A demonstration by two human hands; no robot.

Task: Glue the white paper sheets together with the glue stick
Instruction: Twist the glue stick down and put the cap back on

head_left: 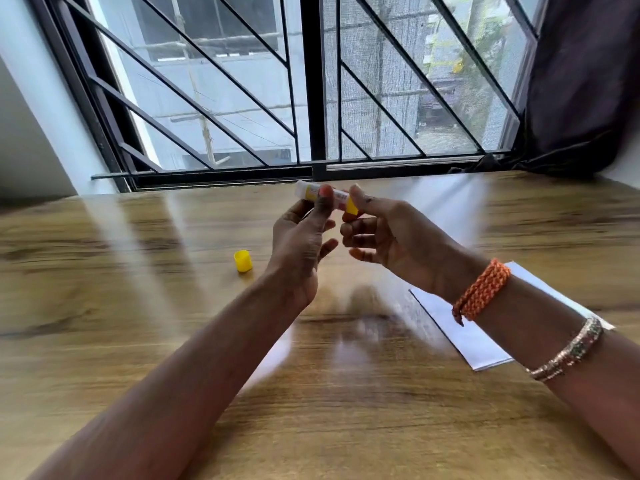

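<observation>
A glue stick [309,191] with a white and yellow body is held level in the air above the wooden table [138,306]. My left hand [301,244] pinches its middle between thumb and fingers. My right hand [384,237] pinches its yellow base end. Its yellow cap [243,261] stands alone on the table to the left of my left wrist. White paper sheets [460,327] lie on the table at the right, partly hidden under my right forearm. Another pale blurred strip shows beside my left forearm; I cannot tell what it is.
A barred window [311,98] runs along the table's far edge. A dark curtain [581,81] hangs at the far right. A white wall [31,133] stands at the left. My right wrist wears an orange braided band [481,289] and a metal bangle [568,351].
</observation>
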